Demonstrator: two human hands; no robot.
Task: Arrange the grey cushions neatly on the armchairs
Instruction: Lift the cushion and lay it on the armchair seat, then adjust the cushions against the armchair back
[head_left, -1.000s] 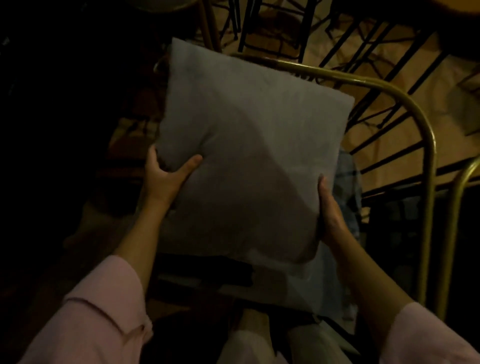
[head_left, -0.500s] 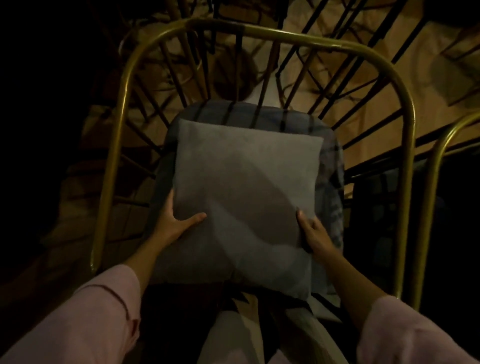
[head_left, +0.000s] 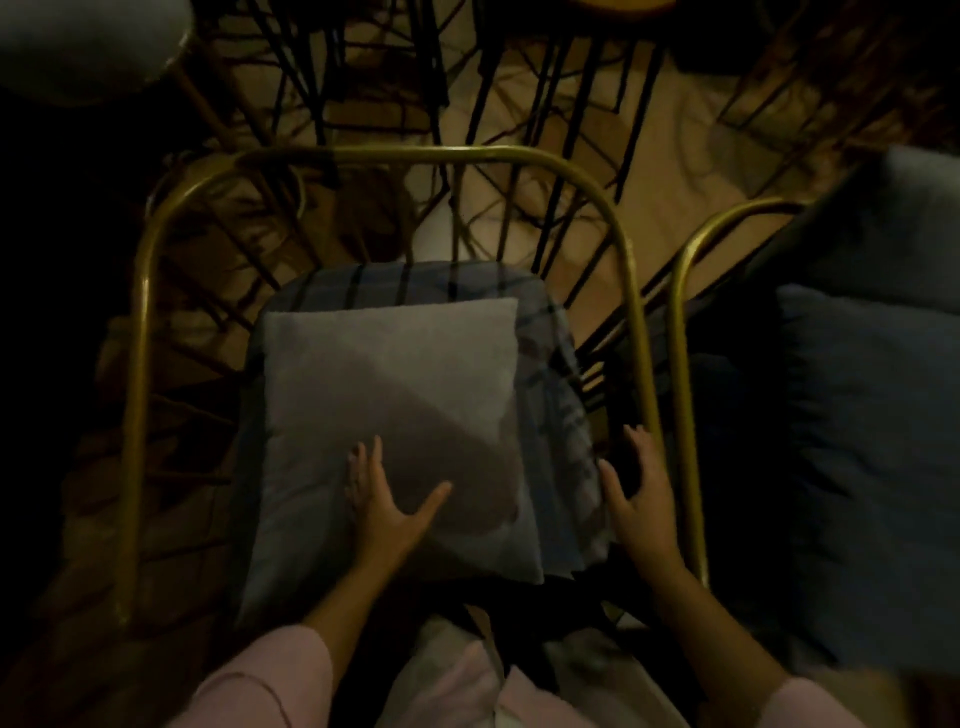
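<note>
No readable text in view

Nothing in this dim scene carries a word, label, brand, number or sign that can be made out (the light is low and the right side is blurred). The grey cushion (head_left: 389, 395) shows a plain face with no tag or print, the seat pad (head_left: 550, 364) under it shows only crossing dark stripes, and the brass-coloured armchair frame (head_left: 631, 291) bears no marking.

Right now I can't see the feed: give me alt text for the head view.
A grey cushion lies flat on a gold-framed armchair, the left hand open on its near part. The right hand is open beside it at the seat's right edge. Dim light.
</note>
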